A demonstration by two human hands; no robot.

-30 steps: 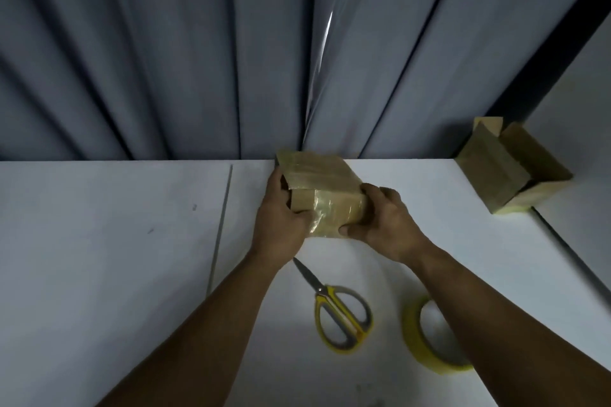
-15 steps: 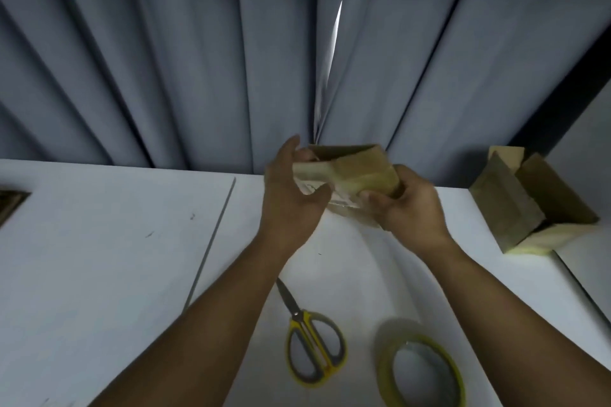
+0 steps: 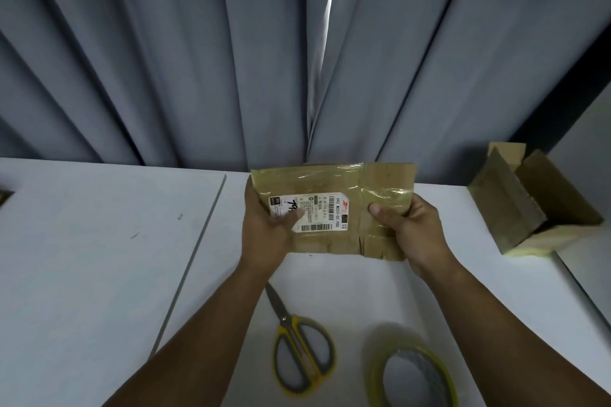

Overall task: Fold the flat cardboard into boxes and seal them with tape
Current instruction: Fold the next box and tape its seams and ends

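I hold a taped brown cardboard box (image 3: 334, 188) up above the white table (image 3: 99, 258), its broad face with a white shipping label turned towards me. My left hand (image 3: 267, 235) grips its left end, thumb lying on the label. My right hand (image 3: 413, 225) grips its right end, thumb pressed on the shiny tape band. Below the box lie yellow-handled scissors (image 3: 297, 350) and a roll of yellowish tape (image 3: 413, 373) near the front edge.
A second cardboard box (image 3: 529, 205) with its flaps open sits at the table's right rear corner. Grey curtains (image 3: 198, 59) hang close behind the table. A seam (image 3: 195, 251) runs between two table panels on the left. A dark object peeks in at the far left edge.
The box has been lifted off the table and turned so that its labelled face points at me. Both hands shifted to its ends. The view has tilted slightly.
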